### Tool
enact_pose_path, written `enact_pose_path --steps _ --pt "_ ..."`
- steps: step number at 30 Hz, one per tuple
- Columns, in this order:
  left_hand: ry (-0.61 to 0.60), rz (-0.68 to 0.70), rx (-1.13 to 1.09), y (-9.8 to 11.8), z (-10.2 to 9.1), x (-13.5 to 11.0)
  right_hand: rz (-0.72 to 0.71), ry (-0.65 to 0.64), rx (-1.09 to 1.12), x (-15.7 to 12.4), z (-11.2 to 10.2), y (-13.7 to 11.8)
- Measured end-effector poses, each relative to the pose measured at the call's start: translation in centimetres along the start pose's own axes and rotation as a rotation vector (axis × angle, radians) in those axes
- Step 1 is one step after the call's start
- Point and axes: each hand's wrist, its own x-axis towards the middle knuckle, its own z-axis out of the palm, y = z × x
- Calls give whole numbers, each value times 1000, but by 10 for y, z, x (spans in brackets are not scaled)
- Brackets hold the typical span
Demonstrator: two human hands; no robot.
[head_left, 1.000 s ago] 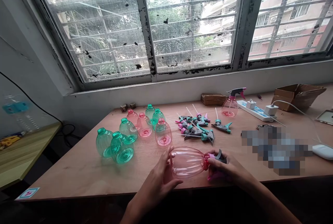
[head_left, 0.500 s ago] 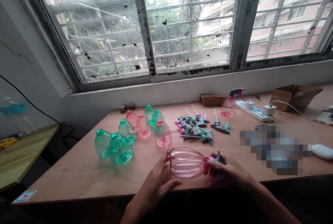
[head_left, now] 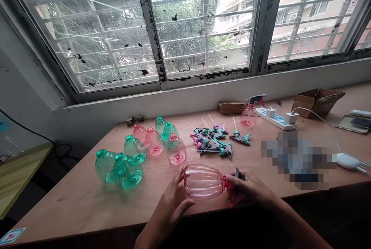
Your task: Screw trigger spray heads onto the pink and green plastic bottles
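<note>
Pink bottle (head_left: 204, 182): ribbed plastic, neck 3 o'clock.
My left hand (head_left: 173, 199): open, cupping base.
Right hand (head_left: 248, 188): gripping spray head (head_left: 239, 174).

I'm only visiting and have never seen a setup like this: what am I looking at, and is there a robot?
No robot here, just a person's two bare hands. The view comes from a camera worn on their head, looking forward and down. On the wooden table are topless green bottles and pink bottles, beside a pile of spray heads. Near the window stands a sprayer-topped bottle. The right hand grips another spray head at the neck of a sideways pink bottle; the left hand is open around its base. The pixelated patch can't be made out.
</note>
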Motion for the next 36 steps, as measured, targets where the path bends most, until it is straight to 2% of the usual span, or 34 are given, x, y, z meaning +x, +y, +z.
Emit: enact_pose_path --steps 5,11,14,18,22,27,34,36 --pt "30 -4 38 3 1 1 59 45 128 3 -1 5" --pt "40 37 135 -8 0 -2 42 53 182 4 -1 7" --pt "32 47 86 -10 -2 0 53 66 156 2 -2 4" --pt "96 45 15 -4 1 6 77 46 129 2 -4 0" --pt "131 113 -51 1 4 9 136 19 183 2 -7 2" --pt "102 159 -123 0 3 5 185 39 219 0 -8 1" --pt "107 283 -194 25 6 12 135 80 331 6 -9 2" --pt "142 306 -235 32 9 14 116 90 351 7 -10 3"
